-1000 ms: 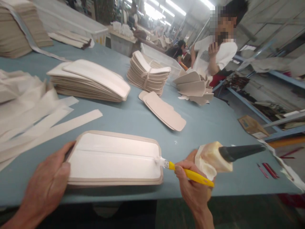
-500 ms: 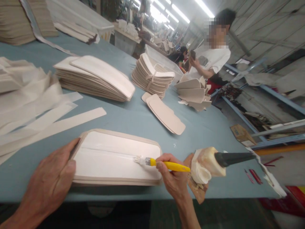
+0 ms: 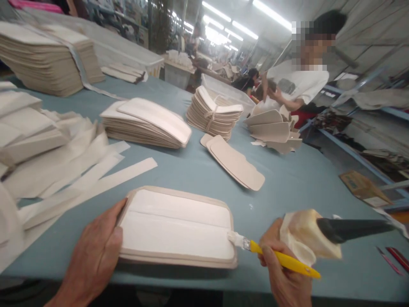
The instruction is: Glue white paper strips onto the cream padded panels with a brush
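My left hand [image 3: 96, 251] grips the left end of a stack of beige panels [image 3: 179, 232], thumb on the near side and fingers around the far corner. The top panel is white with a lengthwise seam line. In my right hand [image 3: 281, 260] is a paintbrush [image 3: 289, 263] with a yellow handle, its white-coated bristles at the panel's right edge. Just behind that hand sits a cream-coloured, glue-crusted container [image 3: 306, 232] with a black tapered piece sticking out to the right.
Loose white strips [image 3: 86, 183] spread on the left. Further back stand a panel stack [image 3: 147, 123], a tied bundle [image 3: 214, 113], two loose pieces [image 3: 234, 164] and a fanned pile [image 3: 271, 128]. A person [image 3: 297, 85] stands beyond the blue-green table [image 3: 179, 172]. Red pens [image 3: 398, 258] lie far right.
The brush has moved right along the panel, from its middle to its right edge. My right hand has gone with it, close to the container. The view has shifted left; my left hand keeps its hold.
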`<state>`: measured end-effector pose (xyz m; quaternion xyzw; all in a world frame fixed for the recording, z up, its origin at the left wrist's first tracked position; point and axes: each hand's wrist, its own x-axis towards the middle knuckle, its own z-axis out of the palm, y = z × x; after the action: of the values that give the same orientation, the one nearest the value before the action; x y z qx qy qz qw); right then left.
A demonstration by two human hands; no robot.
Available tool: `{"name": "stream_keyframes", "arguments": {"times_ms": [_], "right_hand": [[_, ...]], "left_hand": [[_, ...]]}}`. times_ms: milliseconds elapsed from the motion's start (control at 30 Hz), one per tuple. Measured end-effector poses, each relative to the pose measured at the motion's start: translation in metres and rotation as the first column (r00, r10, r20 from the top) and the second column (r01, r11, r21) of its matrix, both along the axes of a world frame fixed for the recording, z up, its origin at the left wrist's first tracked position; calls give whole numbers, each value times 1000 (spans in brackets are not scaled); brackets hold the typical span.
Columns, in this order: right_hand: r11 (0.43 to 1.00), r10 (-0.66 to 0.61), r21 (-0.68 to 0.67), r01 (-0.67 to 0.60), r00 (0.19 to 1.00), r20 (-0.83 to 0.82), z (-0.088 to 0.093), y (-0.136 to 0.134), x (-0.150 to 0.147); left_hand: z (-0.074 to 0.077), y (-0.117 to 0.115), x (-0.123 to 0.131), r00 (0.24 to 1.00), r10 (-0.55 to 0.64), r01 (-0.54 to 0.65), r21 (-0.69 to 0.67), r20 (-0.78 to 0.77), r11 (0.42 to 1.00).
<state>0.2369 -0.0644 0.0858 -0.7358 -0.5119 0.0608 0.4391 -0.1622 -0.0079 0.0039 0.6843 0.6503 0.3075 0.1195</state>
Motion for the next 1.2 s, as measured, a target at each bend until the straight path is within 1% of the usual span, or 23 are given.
{"name": "stream_keyframes", "arguments": {"times_ms": [67, 100, 167, 200, 267, 333, 367, 400, 467, 567, 667, 767, 867, 967, 1033, 1100, 1133, 1200], "right_hand": [[997, -77, 28, 77, 997, 15, 3, -1, 1], [994, -95, 55, 93, 995, 21, 7, 0, -2], [994, -71, 89, 69, 997, 20, 13, 4, -15], [994, -54, 96, 53, 999, 3, 16, 7, -27], [995, -30, 90, 37, 996, -82, 19, 14, -57], [997, -9, 69, 26, 970, -242, 19, 23, -93], [997, 26, 72, -3, 947, -320, 18, 28, -110], [996, 61, 77, -36, 932, -358, 17, 33, -126], [981, 186, 120, -151, 909, -374, 16, 45, -154], [938, 347, 151, -313, 869, -353, 16, 63, -187], [906, 422, 148, -396, 830, -364, 14, 79, -214], [885, 463, 137, -445, 809, -364, 9, 87, -232], [886, 461, 105, -452, 829, -317, 6, 88, -231], [923, 384, 66, -379, 897, -220, 12, 79, -211], [960, 278, 38, -276, 948, -157, 19, 69, -191], [991, 130, -5, -131, 985, -116, 27, 58, -167], [998, 49, -31, -53, 994, -96, 30, 51, -154], [993, -90, -79, 87, 995, -31, 34, 38, -128]], "left_hand": [[-2, -1, 0, 1000, 6, -6, 16, -10, 1000], [-2, -2, 1, 1000, 5, -4, 23, -15, 1000], [-3, -3, 1, 1000, -7, 8, 45, -23, 999], [-3, -4, 1, 1000, -13, 14, 59, -29, 998], [-1, -5, 3, 999, -14, 17, 91, -40, 996], [2, -6, 5, 998, -11, 18, 124, -56, 992], [4, -6, 6, 998, -9, 18, 140, -65, 990], [5, -6, 7, 997, -8, 19, 153, -72, 988], [7, -6, 8, 997, -5, 19, 170, -83, 985], [5, -6, 8, 996, -8, 22, 165, -87, 986], [2, -7, 7, 997, -13, 25, 159, -77, 987], [2, -7, 8, 998, -14, 26, 180, -68, 983], [6, -7, 9, 998, -21, 32, 182, -63, 983], [9, -7, 9, 998, -29, 38, 164, -56, 986], [10, -7, 8, 998, -38, 45, 152, -49, 987], [10, -7, 8, 998, -42, 48, 145, -45, 988], [10, -7, 9, 998, -40, 46, 147, -43, 988], [9, -7, 9, 998, -37, 43, 156, -44, 987]]}}
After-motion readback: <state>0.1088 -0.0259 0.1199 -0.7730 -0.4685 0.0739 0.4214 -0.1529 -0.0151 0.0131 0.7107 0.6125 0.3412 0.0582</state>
